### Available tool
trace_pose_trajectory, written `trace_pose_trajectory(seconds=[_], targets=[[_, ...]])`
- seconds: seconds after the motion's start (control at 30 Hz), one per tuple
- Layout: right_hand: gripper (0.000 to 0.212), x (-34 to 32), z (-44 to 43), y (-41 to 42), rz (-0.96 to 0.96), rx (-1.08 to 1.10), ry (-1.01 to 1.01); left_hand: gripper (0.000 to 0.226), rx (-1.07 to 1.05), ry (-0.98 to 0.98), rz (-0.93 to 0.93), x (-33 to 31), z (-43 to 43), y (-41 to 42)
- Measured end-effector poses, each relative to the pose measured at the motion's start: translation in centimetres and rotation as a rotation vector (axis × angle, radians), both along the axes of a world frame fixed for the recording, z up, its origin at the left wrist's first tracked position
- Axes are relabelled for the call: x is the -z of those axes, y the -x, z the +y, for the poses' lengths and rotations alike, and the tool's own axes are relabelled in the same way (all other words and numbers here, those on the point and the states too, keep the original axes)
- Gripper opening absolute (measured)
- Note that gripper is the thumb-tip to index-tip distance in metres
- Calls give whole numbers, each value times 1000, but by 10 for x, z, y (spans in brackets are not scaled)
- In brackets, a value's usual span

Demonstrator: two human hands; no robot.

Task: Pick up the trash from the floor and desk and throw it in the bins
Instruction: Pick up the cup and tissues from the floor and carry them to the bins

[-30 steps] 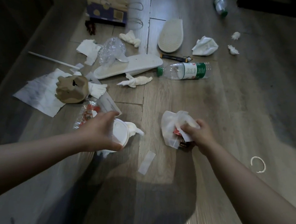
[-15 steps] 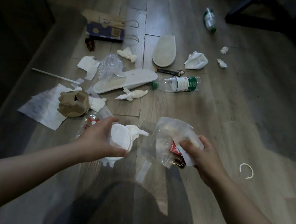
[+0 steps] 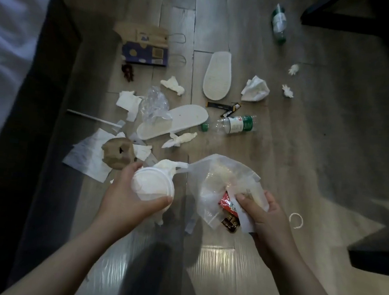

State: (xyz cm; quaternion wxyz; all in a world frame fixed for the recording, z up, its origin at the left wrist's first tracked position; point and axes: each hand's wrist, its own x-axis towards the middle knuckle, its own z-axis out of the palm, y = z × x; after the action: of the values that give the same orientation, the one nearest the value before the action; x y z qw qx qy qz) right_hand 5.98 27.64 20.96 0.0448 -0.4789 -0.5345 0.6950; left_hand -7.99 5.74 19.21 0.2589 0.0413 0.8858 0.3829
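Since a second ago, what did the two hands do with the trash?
Both hands rose off the floor, keeping their grip. The left hand lifted the white lidded cup with its tissue; the right hand raised the clear plastic bag, which spread open, and the red wrapper. The green-label bottle, white slippers and paper bag stayed put.

Grey-brown wood planks are running lengthwise across the floor, and a pale patch of light is glinting on the near boards. White bedding is showing at the left edge, above a dark side panel. Dark furniture legs are crossing the top right corner, and another dark bar is jutting in at the right.
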Motion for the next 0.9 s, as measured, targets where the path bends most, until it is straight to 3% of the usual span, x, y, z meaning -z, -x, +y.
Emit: trace_pose_trajectory(seconds=[0.4, 0.6, 0.73, 0.9], targets=[[40, -329, -11, -43, 106, 109, 4, 82, -92, -137, 66, -345, 2, -31], [35, -506, -5, -72, 181, 180, -89, 83, -9, -213, 106, -518, 23, -61], [52, -605, -13, -95, 243, 225, -148, 78, 29, -282, 147, -609, 30, -83], [48, -688, -37, -128, 327, 320, -262, 76, 108, -384, 195, -687, 23, -101]])
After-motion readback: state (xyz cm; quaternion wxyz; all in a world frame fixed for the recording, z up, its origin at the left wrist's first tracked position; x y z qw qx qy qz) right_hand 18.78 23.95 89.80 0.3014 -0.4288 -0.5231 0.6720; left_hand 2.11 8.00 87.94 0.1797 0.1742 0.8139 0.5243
